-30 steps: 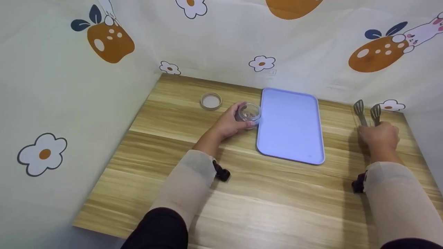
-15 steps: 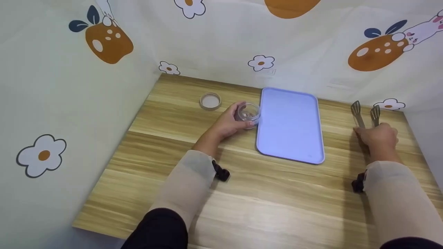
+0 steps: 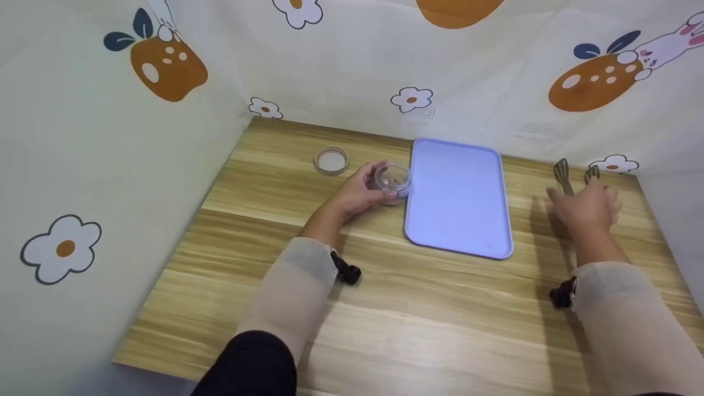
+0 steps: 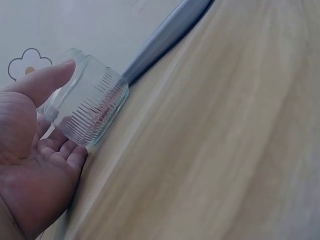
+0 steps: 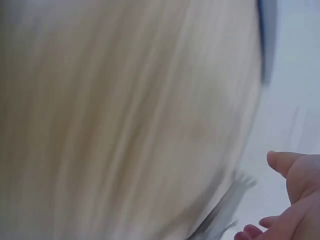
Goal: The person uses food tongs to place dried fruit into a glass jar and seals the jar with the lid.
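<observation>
Nearest in the head view are two pale sleeves reaching across the wooden table. The left hand curls round a clear jar, thumb over the top, fingers underneath. The left wrist view adds what the head view misses: ribbed lines run round the jar's wall, and it sits tipped in the left hand just beside the tray's edge, with the base touching the table. The head view hints at small bits inside the jar; what they are, I can't tell.

Right side now: the right hand is on the tongs, whose two slotted tips stand apart past the fingers. Whether it truly grips them, I can't tell; the right wrist view is badly blurred, showing only loosely bent fingertips beside a grey smear of the tongs.

Between the hands lies the lilac tray. Farther back, left of the jar, sits a lid. No readable writing shows anywhere.
</observation>
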Tool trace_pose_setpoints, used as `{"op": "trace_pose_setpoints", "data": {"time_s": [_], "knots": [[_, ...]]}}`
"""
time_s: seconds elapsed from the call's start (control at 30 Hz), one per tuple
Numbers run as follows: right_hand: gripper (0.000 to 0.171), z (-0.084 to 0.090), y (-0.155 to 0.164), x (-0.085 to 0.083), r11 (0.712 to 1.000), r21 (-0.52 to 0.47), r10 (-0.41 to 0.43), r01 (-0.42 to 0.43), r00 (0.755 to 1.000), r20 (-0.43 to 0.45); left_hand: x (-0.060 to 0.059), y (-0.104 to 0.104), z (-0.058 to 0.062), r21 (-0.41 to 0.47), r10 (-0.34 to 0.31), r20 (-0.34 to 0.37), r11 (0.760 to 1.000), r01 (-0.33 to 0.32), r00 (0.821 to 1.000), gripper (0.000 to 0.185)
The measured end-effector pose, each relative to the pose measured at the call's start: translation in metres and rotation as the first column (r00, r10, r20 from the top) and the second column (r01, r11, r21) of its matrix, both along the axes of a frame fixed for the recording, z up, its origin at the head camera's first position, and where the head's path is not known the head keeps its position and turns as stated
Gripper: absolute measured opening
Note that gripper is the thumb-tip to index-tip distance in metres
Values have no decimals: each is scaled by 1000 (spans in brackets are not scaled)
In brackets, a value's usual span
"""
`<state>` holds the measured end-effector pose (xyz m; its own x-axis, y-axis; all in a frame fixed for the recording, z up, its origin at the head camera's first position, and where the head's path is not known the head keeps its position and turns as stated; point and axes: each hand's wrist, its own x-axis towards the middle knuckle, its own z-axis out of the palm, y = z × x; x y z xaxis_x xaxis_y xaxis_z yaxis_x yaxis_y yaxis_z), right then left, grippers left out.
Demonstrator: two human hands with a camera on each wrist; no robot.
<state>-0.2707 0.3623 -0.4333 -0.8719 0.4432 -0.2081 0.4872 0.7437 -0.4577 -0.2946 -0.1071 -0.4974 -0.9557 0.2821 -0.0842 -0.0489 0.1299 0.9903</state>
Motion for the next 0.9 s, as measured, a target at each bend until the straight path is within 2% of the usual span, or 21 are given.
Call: {"op": "trace_pose_setpoints", "data": {"time_s": [0.13, 0.33, 0.53, 0.73, 0.9], "knots": [[119, 4, -28, 2, 997, 11, 76, -75, 995, -66, 0, 0, 0, 0, -3, 8, 1000, 3, 1000, 90], [111, 7, -71, 8, 982, 27, 188, -186, 970, -154, 0, 1, 0, 79, -23, 5, 997, 23, 1000, 91], [105, 12, -110, 16, 959, -33, 267, -280, 941, -209, -1, -1, 0, 92, -21, 5, 996, 20, 1000, 92], [98, 14, -146, 29, 923, -112, 324, -367, 902, -284, 0, -2, 1, 71, -15, 7, 997, 14, 1000, 91], [99, 13, -171, 35, 891, -196, 348, -410, 893, -285, 0, -2, 2, 62, -19, 14, 998, 18, 1000, 92]]}}
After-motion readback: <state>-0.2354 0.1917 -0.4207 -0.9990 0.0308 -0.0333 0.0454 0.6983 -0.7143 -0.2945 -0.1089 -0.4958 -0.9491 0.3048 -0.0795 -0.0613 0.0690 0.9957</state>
